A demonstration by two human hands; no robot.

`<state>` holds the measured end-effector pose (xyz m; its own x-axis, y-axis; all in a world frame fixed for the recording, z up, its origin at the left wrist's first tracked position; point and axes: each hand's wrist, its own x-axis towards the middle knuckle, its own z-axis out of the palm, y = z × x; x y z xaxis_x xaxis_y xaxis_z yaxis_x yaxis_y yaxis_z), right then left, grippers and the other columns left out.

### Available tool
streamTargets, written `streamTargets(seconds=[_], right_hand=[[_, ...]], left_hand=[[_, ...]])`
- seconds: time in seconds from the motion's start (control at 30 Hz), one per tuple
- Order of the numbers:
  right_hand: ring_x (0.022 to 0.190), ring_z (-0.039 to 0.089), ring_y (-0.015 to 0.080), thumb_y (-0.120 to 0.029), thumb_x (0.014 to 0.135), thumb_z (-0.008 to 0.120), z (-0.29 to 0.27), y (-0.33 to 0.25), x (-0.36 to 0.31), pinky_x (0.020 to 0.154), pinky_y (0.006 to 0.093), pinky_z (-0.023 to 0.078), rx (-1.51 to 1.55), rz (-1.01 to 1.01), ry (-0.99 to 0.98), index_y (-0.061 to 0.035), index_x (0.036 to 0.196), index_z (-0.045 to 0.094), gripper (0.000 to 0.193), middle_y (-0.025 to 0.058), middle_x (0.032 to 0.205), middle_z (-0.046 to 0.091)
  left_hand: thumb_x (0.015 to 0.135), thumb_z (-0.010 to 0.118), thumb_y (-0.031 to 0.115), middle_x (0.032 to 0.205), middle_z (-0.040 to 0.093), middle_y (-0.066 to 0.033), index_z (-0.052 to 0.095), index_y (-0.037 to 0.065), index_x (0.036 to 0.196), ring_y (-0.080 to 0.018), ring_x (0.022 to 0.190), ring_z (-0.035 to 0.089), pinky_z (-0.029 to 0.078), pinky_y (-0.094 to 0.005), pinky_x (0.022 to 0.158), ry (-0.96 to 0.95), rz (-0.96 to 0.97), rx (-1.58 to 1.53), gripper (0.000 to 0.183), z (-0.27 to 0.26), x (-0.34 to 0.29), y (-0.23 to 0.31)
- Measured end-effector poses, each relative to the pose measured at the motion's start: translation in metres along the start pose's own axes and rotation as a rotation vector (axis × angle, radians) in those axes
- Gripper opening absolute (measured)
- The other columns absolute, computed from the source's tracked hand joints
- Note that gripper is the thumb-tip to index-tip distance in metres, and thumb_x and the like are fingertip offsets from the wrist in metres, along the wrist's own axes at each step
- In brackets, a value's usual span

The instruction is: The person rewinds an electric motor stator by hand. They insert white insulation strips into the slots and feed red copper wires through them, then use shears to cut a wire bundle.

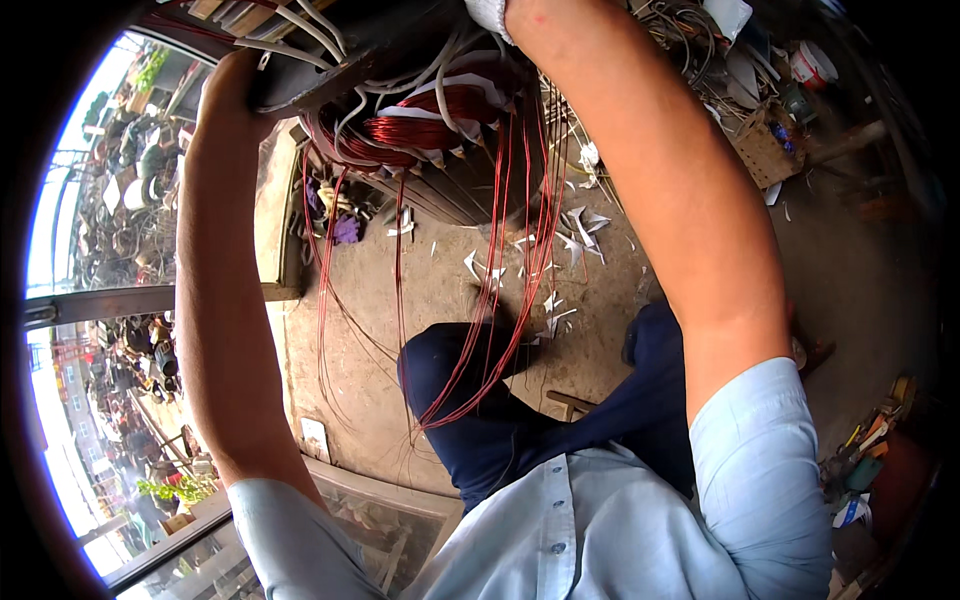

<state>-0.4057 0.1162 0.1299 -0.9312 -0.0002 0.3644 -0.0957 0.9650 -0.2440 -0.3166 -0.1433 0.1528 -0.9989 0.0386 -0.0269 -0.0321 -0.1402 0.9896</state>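
Observation:
A large dark motor stator (440, 190) hangs in front of me, its red copper coils (420, 125) bulging out with white insulation strips between them. Long loops of loose copper wire (500, 300) trail from it down to my dark-trousered knees (470, 400). My left hand (232, 95) is raised and grips the stator's dark housing edge at the upper left, beside several white lead wires (310, 35). My right forearm reaches up over the stator. Only a white-covered wrist or hand (490, 12) shows at the top edge, and its fingers are out of view.
White paper scraps (575, 225) litter the concrete floor below the stator. A woven basket (765, 150) and a white bucket (812, 62) stand at the upper right among tangled wires. Small tools (870, 440) lie at the right. A street with stacked goods (130, 200) shows at the left.

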Motion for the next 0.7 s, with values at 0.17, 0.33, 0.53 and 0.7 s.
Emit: streamTargets(seconds=[0.17,0.33,0.53,0.7], right_hand=[[0.114,0.065,0.0405,-0.019,0.097,0.045,-0.008,0.048,0.07,0.091,0.0455,0.054,0.464,0.228,-0.075,-0.0013,0.118,0.069,0.036,0.0208,0.122,0.068],[0.111,0.066,0.0408,-0.021,0.094,0.049,-0.074,0.025,-0.047,0.09,0.048,0.054,0.79,0.258,0.091,0.0012,0.115,0.069,0.037,0.0293,0.116,0.067],[0.078,0.072,0.0368,-0.017,0.087,0.06,-0.069,0.103,-0.083,0.067,0.0459,0.057,0.041,0.005,0.149,-0.0054,0.086,0.078,0.022,0.0202,0.087,0.073],[0.088,0.07,0.0382,-0.015,0.096,0.047,-0.043,0.11,-0.08,0.071,0.0458,0.054,0.435,0.281,0.067,-0.0015,0.094,0.074,0.031,0.0268,0.094,0.071]], left_hand=[[0.102,0.055,0.023,0.092,0.069,-0.0034,0.063,0.012,0.104,-0.0197,0.074,0.068,0.054,-0.0356,0.055,0.542,-0.121,-0.08,0.014,0.052,0.04,-0.017],[0.1,0.045,0.01,0.097,0.07,-0.0088,0.063,0.005,0.105,-0.0245,0.081,0.07,0.059,-0.0412,0.067,0.558,0.019,0.185,0.02,0.01,0.046,-0.04],[0.098,0.048,0.013,0.098,0.072,-0.0121,0.068,0.005,0.109,-0.0251,0.083,0.072,0.061,-0.0422,0.072,0.262,-0.022,0.233,0.025,0.124,0.002,-0.049],[0.099,0.051,0.024,0.098,0.073,-0.012,0.073,0.01,0.114,-0.0216,0.081,0.071,0.06,-0.0397,0.073,0.251,-0.133,0.359,0.031,0.135,-0.017,-0.026]])
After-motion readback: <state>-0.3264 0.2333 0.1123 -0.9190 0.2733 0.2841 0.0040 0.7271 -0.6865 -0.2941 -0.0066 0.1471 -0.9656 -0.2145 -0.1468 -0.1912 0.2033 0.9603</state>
